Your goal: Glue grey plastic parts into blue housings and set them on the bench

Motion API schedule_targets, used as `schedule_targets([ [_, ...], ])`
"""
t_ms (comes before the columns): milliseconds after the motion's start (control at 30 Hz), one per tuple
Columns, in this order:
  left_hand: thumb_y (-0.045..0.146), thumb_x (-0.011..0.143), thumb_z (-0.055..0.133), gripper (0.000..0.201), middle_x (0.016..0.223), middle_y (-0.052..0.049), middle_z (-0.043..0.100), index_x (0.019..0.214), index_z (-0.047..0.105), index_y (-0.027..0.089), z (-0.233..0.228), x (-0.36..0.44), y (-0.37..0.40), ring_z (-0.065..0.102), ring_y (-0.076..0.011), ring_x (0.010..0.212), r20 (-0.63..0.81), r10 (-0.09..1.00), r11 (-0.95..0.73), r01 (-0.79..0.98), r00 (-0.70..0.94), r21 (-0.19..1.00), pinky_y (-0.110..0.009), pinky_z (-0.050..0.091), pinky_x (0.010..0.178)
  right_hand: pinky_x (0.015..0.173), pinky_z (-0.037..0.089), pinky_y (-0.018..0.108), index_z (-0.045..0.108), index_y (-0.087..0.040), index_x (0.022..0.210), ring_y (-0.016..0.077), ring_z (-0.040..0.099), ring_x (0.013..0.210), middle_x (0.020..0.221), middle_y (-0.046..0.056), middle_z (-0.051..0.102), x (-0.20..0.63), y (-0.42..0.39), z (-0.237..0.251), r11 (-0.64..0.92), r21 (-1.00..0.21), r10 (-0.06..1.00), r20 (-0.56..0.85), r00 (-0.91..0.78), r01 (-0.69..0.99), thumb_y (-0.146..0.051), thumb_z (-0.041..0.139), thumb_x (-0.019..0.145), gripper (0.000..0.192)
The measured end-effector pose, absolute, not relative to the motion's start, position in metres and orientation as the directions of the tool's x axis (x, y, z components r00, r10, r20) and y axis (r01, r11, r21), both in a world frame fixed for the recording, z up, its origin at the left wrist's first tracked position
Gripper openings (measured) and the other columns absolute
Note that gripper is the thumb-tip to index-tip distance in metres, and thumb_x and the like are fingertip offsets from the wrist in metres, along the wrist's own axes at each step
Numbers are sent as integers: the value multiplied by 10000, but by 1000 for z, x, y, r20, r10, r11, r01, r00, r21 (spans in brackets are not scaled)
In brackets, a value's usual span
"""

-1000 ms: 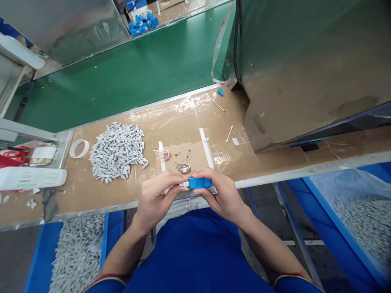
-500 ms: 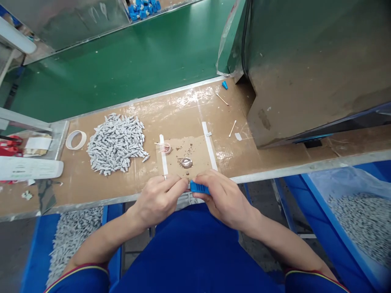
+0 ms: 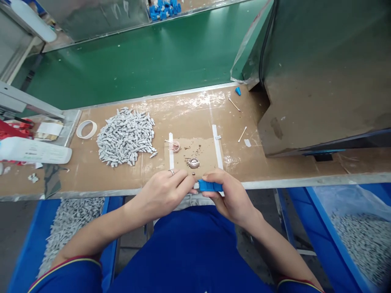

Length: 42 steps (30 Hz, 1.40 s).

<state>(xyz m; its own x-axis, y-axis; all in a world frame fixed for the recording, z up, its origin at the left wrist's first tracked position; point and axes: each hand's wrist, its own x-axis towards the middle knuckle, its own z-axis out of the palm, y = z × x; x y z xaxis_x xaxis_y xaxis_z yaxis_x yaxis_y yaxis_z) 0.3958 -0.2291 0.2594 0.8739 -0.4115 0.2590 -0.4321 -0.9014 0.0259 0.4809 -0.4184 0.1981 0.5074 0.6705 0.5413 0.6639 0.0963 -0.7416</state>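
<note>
Right hand (image 3: 232,197) pinches blue plastic part (image 3: 210,186) at workbench (image 3: 91,179) front edge; left hand (image 3: 166,191) fingertips closed on its left end, near grey parts pile (image 3: 125,136).

the pile of small parts (image 3: 126,137) lies on the bench (image 3: 275,162), left of both hands, with perhaps a tape ring (image 3: 86,129) further left.

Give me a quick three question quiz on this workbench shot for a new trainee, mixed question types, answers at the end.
1. True or false: the right hand grips the blue part.
2. The heap of small grey pieces lies to which side of the left hand: A) its left, B) its right?
3. Fill in: the tape roll on the cardboard-covered bench lies just left of the grey ____.

Key: 1 true; 2 A; 3 heap.
</note>
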Motion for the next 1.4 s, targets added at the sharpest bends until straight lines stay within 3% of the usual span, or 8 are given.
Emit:
schedule_targets([
  [233, 178, 1089, 279, 419, 604, 21, 536, 731, 495, 205, 267, 393, -230, 392, -146, 462, 264, -471, -876, -481, 842, -30, -316, 297, 474, 638, 521, 283, 463, -229, 1153, 167, 602, 710, 861, 32, 611, 479, -417, 203, 128, -694, 681, 581, 446, 709, -359, 433, 1079, 153],
  [767, 188, 1082, 250, 436, 583, 21, 550, 748, 531, 197, 247, 388, -226, 474, -144, 456, 245, -344, -905, -390, 906, 172, -291, 318, 457, 607, 490, 284, 491, -215, 1128, 173, 571, 692, 827, 25, 587, 478, -410, 192, 91, -678, 698, 566, 439, 729, -343, 431, 1079, 149],
  [967, 362, 1068, 460, 309, 996, -91, 718, 1239, 586, 138, 270, 403, -217, 692, -168, 841, 343, -118, -757, -308, 932, 576, -260, 539, 718, 818, 579, 342, 585, -238, 1139, 215, 652, 986, 1034, 79, 617, 481, -389, 219, 182, -834, 536, 528, 658, 521, -384, 566, 1022, 187],
  [1067, 394, 1023, 570, 269, 977, -77, 747, 1132, 665, 166, 280, 415, -220, 701, -171, 877, 364, -30, -593, -310, 931, 743, -258, 543, 767, 873, 596, 365, 619, -249, 1097, 225, 633, 1055, 1074, 83, 564, 481, -377, 224, 197, -896, 485, 442, 755, 398, -477, 530, 1023, 256],
  [1133, 362, 1001, 608, 222, 941, -67, 759, 1056, 705, 170, 284, 429, -218, 702, -172, 854, 291, -7, -530, -250, 957, 810, -261, 532, 754, 917, 599, 390, 558, -266, 1276, 233, 632, 1122, 1189, 109, 571, 483, -374, 223, 184, -908, 487, 417, 767, 377, -502, 464, 1043, 344],
  [1267, 381, 936, 644, 247, 780, -41, 730, 865, 701, 151, 272, 480, -183, 647, -157, 704, 60, 21, -560, -38, 998, 827, -254, 466, 654, 938, 598, 422, 265, -255, 1586, 257, 626, 1224, 1502, 192, 473, 489, -400, 216, 5, -906, 464, 376, 802, 422, -496, 453, 1048, 618],
  [1333, 408, 930, 613, 295, 737, -44, 711, 801, 672, 150, 254, 516, -150, 613, -161, 674, 3, 125, -656, 80, 992, 750, -260, 426, 634, 925, 594, 420, 445, -238, 1501, 267, 654, 1180, 1420, 168, 581, 491, -433, 210, -114, -911, 384, 327, 864, 396, -489, 488, 1034, 532],
  [1400, 387, 911, 605, 268, 773, -63, 722, 796, 663, 152, 233, 553, -114, 619, -181, 716, -13, 204, -762, 167, 979, 625, -274, 415, 669, 870, 594, 405, 626, -233, 1283, 257, 713, 1005, 1131, 111, 735, 495, -476, 203, -240, -920, 190, 270, 944, 311, -474, 511, 1023, 372],
])
